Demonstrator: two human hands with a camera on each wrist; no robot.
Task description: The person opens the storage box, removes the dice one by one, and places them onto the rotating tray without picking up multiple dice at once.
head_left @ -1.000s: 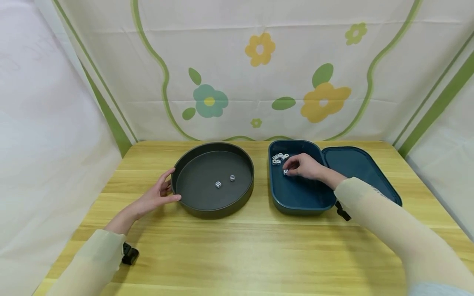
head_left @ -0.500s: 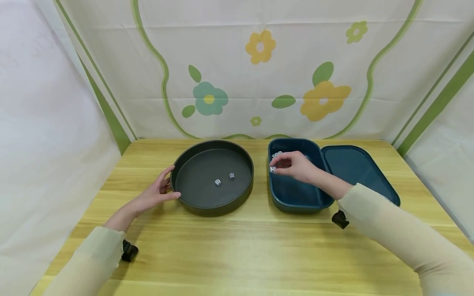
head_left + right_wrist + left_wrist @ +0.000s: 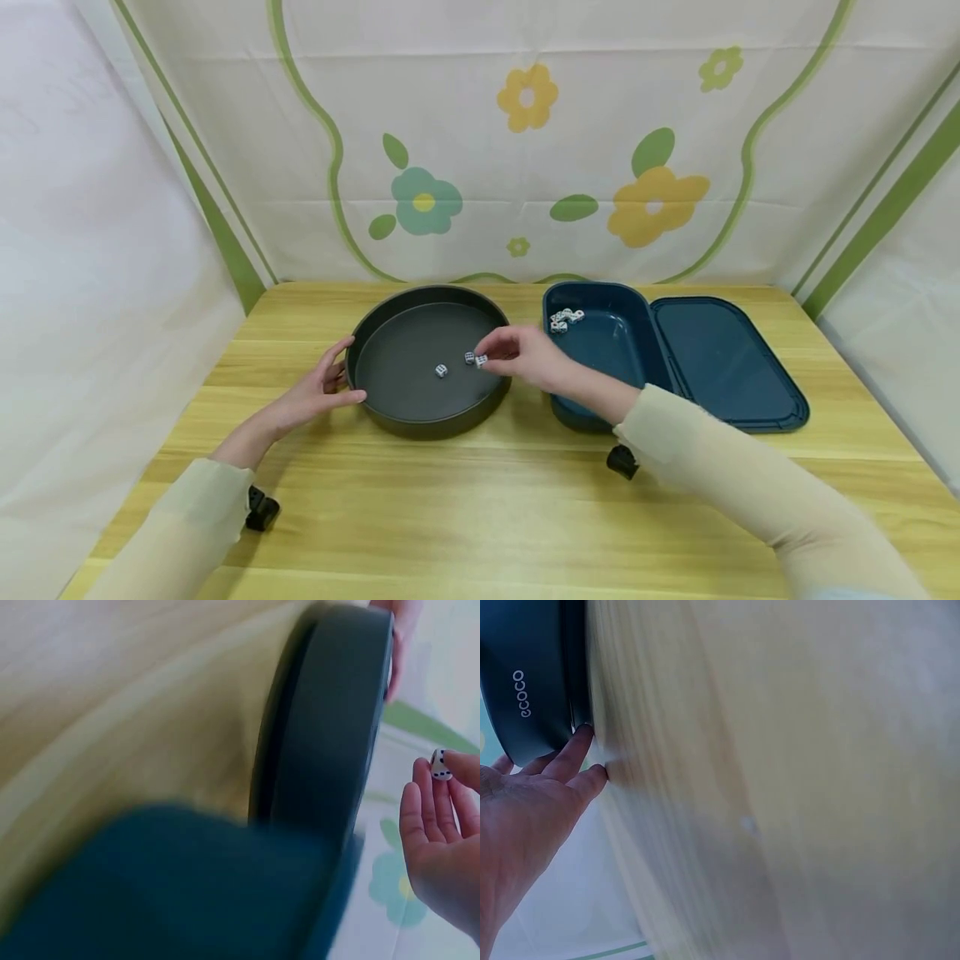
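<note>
My right hand [image 3: 534, 358] pinches a white die [image 3: 482, 362] with dark dots between thumb and fingers, over the right rim of a round dark pan [image 3: 401, 350]. In the right wrist view the same die [image 3: 441, 765] shows at the fingertips, above the pan wall [image 3: 330, 720]. Two other dice lie on the pan floor, one die [image 3: 441, 371] near the middle and another die [image 3: 469, 357] close by the held one. My left hand [image 3: 303, 404] rests at the pan's left side, thumb and fingers spread against its wall; the left wrist view shows these fingers [image 3: 574, 754] fairly straight.
Right of the pan stands a deep blue rectangular box [image 3: 600, 354] holding several dice [image 3: 566, 319] in its far left corner. Its blue lid [image 3: 731, 358] lies beside it. A flowered cloth [image 3: 480, 167] hangs behind the wooden table [image 3: 450, 517].
My right hand has lifted a die out of the blue box and carried it left to over the pan's right side. My left hand has stayed against the pan.
</note>
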